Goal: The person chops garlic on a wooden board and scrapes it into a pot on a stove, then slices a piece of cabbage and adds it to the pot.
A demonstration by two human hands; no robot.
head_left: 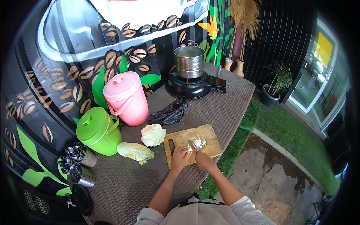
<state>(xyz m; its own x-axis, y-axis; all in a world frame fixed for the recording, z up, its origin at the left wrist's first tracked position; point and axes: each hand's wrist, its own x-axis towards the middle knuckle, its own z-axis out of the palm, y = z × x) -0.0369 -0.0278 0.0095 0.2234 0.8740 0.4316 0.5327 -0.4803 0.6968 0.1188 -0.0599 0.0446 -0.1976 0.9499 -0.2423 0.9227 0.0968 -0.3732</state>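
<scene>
On a wooden cutting board lies a heap of finely chopped pale pieces. My right hand is closed around the handle of a knife, its blade pointing away from me beside the heap. Close to the blade, my left hand has its fingers bent together over a small pale piece, mostly hidden under the fingertips. Left of the board sit a round cabbage and a longer napa cabbage.
A steel pot stands on a black portable stove at the table's far end. A black plastic bag lies behind the board. Pink and green lidded buckets line the wall, near metal cutlery holders. The table edge runs along the right.
</scene>
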